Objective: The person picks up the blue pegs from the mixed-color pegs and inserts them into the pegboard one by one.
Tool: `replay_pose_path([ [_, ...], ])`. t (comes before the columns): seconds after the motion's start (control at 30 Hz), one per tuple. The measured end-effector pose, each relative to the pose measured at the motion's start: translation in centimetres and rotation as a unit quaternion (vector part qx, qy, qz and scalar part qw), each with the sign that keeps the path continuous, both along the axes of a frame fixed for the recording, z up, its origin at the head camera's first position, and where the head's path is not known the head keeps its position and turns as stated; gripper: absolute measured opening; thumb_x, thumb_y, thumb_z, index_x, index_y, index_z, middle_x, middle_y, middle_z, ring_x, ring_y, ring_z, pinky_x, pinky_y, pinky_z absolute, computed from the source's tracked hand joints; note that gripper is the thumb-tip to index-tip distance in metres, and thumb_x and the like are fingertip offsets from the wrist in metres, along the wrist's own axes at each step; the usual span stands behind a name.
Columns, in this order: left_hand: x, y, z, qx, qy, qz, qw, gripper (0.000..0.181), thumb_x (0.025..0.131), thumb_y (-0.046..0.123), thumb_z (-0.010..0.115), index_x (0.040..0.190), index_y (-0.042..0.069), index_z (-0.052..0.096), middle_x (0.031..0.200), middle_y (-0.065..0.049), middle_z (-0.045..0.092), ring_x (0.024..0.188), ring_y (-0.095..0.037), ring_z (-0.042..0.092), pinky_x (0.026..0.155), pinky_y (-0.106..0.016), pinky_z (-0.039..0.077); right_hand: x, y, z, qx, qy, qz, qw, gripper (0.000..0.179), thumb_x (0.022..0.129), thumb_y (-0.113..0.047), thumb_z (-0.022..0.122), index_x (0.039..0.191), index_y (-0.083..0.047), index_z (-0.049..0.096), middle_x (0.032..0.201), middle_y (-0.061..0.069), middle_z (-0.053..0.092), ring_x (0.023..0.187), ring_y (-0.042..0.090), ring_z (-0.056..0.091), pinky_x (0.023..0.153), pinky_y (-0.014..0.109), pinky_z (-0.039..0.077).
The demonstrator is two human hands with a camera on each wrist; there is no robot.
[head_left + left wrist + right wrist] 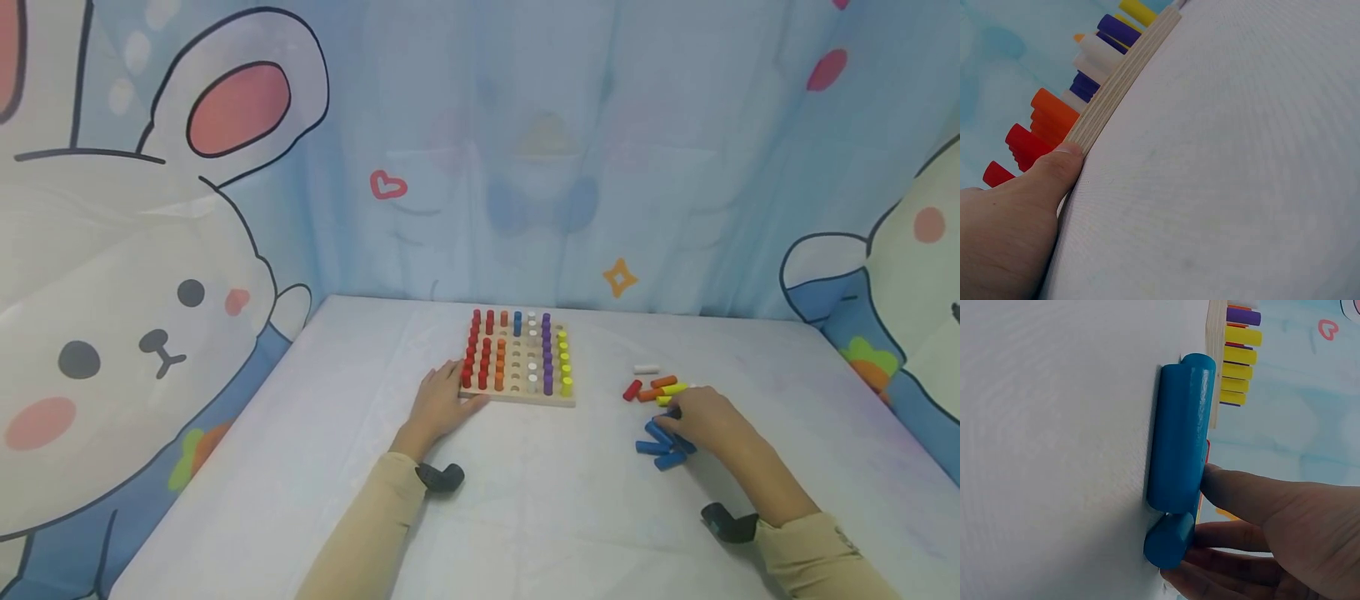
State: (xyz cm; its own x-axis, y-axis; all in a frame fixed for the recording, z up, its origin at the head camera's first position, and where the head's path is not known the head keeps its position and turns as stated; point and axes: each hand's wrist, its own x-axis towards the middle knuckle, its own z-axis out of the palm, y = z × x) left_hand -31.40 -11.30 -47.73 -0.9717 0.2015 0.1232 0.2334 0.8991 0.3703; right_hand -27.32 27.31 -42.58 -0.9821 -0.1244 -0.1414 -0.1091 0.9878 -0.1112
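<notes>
A wooden pegboard (525,397) carries rows of red, orange, blue, white, purple and yellow pegs. My left hand (438,404) rests against its near left corner, thumb along the front edge and the other fingers by the left side. In the left wrist view, the thumb (1063,164) touches the board's layered edge (1125,84). On the right, my right hand (708,421) is at a pile of loose blue pegs (652,447), pinching one between thumb and fingers. In the right wrist view, two blue pegs (1179,437) partly hide the fingertips.
Just beyond the right hand lie loose pegs: a white peg (647,369), a red peg (632,390), orange pegs (663,381) and yellow pegs (674,388). A white cloth (525,500) covers the table. Behind it hangs a blue printed curtain (465,242).
</notes>
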Motion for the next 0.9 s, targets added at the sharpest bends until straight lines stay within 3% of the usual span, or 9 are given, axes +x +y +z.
replay_pose_path([
  [0.27, -0.25, -0.01, -0.44, 0.004, 0.006, -0.003, 1.0, 0.085, 0.087, 0.063, 0.051, 0.149, 0.009, 0.03, 0.153, -0.008, 0.034, 0.144, -0.025, 0.027, 0.121, -0.042, 0.017, 0.23, -0.22, -0.26, 0.0, 0.001, -0.034, 0.9994, 0.049, 0.082, -0.043, 0.07, 0.086, 0.006, 0.063, 0.066, 0.008, 0.05, 0.064, 0.02, 0.049, 0.055, 0.025, 0.042],
  [0.9, -0.4, -0.1, -0.47, 0.005, 0.013, -0.004, 0.9999, 0.085, 0.087, 0.063, 0.051, 0.149, 0.009, 0.03, 0.152, -0.008, 0.035, 0.144, -0.024, 0.028, 0.12, -0.043, 0.017, 0.27, -0.69, -0.04, -0.01, -0.006, -0.043, 0.999, 0.044, 0.083, -0.033, 0.07, 0.093, 0.009, 0.064, 0.069, 0.01, 0.055, 0.065, 0.021, 0.05, 0.057, 0.026, 0.047],
])
